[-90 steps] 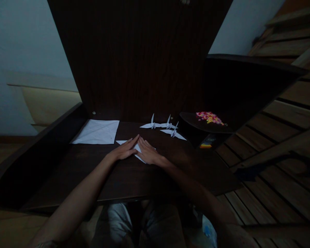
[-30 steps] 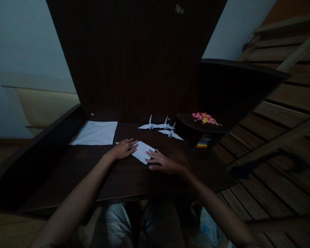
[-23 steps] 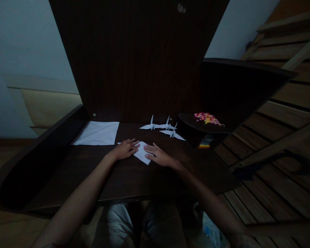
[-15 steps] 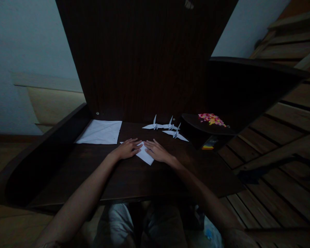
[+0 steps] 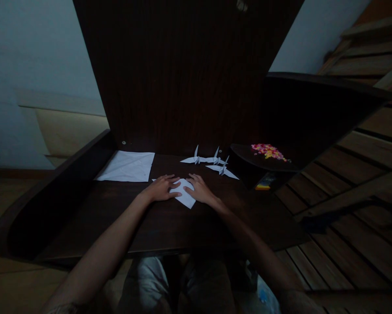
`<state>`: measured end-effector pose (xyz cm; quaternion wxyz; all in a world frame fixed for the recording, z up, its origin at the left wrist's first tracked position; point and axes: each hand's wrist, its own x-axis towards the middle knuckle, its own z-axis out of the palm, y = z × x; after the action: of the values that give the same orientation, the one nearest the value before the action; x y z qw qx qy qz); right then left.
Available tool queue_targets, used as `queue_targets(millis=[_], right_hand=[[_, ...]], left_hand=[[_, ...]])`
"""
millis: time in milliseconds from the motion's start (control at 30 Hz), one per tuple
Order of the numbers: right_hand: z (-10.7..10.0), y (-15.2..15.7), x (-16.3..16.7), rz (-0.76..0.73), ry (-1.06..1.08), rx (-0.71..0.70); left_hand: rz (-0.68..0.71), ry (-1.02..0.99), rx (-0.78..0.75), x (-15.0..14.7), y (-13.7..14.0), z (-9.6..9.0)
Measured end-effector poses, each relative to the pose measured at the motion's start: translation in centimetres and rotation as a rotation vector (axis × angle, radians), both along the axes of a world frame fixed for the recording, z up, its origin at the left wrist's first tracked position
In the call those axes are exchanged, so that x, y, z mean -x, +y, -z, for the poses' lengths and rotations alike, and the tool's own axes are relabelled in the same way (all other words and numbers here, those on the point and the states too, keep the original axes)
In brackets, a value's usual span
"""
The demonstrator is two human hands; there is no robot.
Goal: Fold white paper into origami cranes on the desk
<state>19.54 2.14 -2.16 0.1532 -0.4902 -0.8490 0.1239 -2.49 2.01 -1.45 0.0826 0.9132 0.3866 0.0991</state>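
Folded paper: the white folded paper (image 5: pixel 185 198) lay flat on the table (image 5: pixel 169 231) in front of you, between and partly under your two hands.
Paper's direction: one corner pointed toward you, slightly to the right; a thin tip showed beyond the far left side of your left hand.
Paper's long axis: you could not have read it with certainty, since your hands covered both sides.
Left hand: your left hand (image 5: pixel 163 188) rested palm down on the left part of the paper, fingers spread and extended to the right, gripping nothing.
Right hand: your right hand (image 5: pixel 200 189) lay palm down at the right part, fingers extended away from you, thumb out to the left over the paper; it too was open rather than clenched.
Paper cranes: three white cranes (image 5: pixel 222 169) stood beyond your right hand, wings spread and a slender point raised on each.
White sheet: a creased sheet (image 5: pixel 127 166) lay flat at the far left.
Corner shelf: small pink, red and yellow pieces (image 5: pixel 269 151) sat heaped on the shelf (image 5: pixel 243 156) at your right.
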Motion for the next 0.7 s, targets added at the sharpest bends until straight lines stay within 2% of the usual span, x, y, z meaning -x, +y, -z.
queue_targets(millis=[200,400,567,700], right_hand=[[-1.2,0.5,1.0,0.072,0.077,0.031],[-1.5,2.4,1.5,0.24,0.216,0.089],[-1.2,4.0,1.3,0.217,0.49,0.331],[-1.2,4.3,1.2,0.187,0.563,0.358]], left_hand=[[-0.02,0.023,-0.023,-0.3,-0.4,-0.4],[-0.035,-0.016,-0.025,-0.3,-0.6,-0.6],[-0.042,-0.037,-0.056,-0.3,-0.8,-0.6],[-0.051,-0.092,-0.128,-0.5,-1.0,-0.9]])
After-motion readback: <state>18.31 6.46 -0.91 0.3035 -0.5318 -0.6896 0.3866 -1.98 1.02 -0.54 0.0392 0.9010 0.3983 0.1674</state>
